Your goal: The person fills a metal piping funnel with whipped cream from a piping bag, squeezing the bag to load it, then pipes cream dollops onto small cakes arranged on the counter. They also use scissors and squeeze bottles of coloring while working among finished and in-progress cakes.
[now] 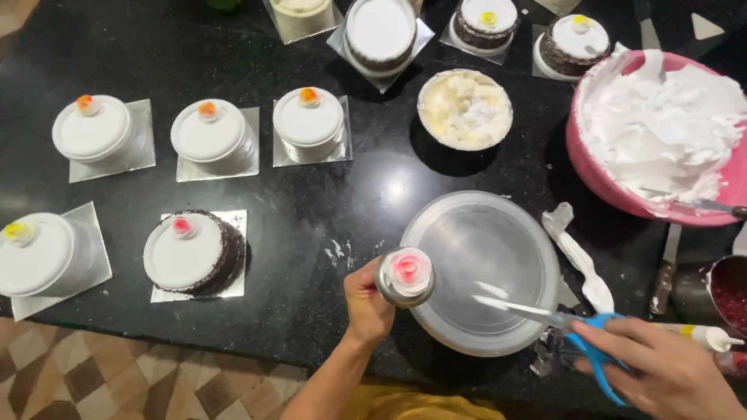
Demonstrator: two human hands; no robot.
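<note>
1. Right hand [669,373] low right of frame, fingers through the blue handles of scissors [580,330], closed round them; blades run left over the turntable, smeared with cream.
2. Left hand [366,299] bottom centre, fingers wrapped tight round a small metal stand topped with a piped cream flower [406,274], white with a pink centre. It sits at the left rim of the turntable, scissor tips just to its right, apart.
3. Turntable [467,233], round, bare metal, right in front of the person on the black counter [311,210].
4. White piping bag [580,253] lies just right of the turntable; a white squeeze bottle [704,336] tip shows behind the right hand.
5. Far right edge: dark cup of red filling [727,292], partly cut off.
6. Left, near row: white iced cake with yellow top [35,253] on a silver board, then a chocolate-sided cake with pink flower [193,253] on a board.
7. Middle row: three small white cakes [210,136] with orange toppers, each on its own silver board, side by side.
8. Centre: round bowl of pale cream scraps [464,109].
9. Right: big pink bowl of whipped cream [661,132], a spatula handle resting on its near rim.
10. Far edge: more cakes on boards [381,31], some chocolate-sided with yellow tops, partly cropped.
</note>
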